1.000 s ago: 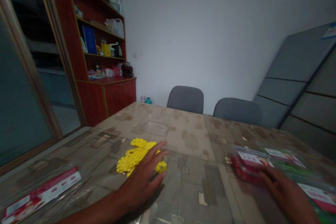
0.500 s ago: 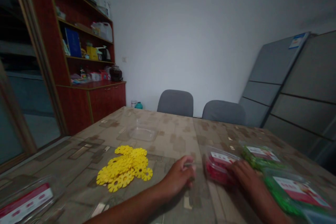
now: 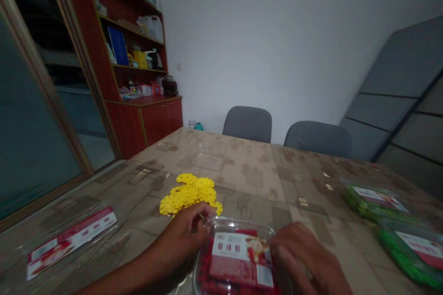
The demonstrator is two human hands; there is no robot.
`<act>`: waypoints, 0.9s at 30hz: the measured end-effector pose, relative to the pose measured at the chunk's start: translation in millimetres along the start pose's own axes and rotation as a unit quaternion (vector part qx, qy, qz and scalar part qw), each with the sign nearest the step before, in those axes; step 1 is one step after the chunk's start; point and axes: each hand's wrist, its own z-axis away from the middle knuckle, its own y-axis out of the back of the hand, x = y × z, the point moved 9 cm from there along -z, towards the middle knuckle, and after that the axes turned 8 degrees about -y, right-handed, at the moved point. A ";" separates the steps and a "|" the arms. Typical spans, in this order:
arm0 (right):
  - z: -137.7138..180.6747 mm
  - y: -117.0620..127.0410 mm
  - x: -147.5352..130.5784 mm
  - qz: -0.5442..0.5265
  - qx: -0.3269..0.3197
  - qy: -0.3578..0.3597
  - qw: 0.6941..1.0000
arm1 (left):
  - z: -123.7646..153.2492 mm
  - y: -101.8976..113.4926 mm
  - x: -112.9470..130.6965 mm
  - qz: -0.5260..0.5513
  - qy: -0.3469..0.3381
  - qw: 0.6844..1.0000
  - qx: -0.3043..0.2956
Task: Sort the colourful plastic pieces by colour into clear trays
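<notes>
A clear plastic box (image 3: 238,258) of red pieces, with a printed label on its lid, is close in front of me at the bottom of the view. My right hand (image 3: 304,258) grips its right side, slightly blurred. At the far left corner of the box, my left hand (image 3: 192,228) has its thumb and curled fingers on the rim. Just beyond that hand lies a pile of yellow flower-shaped discs (image 3: 188,193). Part of the box is cut off by the frame's lower edge.
An open clear tray (image 3: 207,160) sits behind the yellow pile. A labelled clear lid (image 3: 72,242) lies at the left. Two boxes of green pieces, a farther one (image 3: 377,203) and a nearer one (image 3: 411,251), stand at the right. Grey chairs (image 3: 247,124) line the table's far side.
My right hand has brought the box of red pieces leftward and nearer to me. My left hand, free before, has come onto its left side. The view has turned somewhat right.
</notes>
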 end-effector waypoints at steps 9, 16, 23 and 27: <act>-43.9 -40.0 38.0 0.012 -0.125 -0.124 0.984 | 2.2 4.7 20.7 -0.199 -0.048 0.978 -0.042; -35.0 -40.4 33.7 -0.039 -0.107 -0.144 0.983 | 6.9 2.2 23.0 -0.226 -0.054 0.971 -0.053; -32.2 -34.1 32.0 -0.049 -0.077 -0.156 0.984 | 8.2 0.0 38.8 -0.232 -0.095 0.966 -0.060; -30.7 -31.5 28.5 -0.041 -0.064 -0.159 0.984 | 6.1 -0.7 41.3 -0.240 -0.103 0.963 -0.061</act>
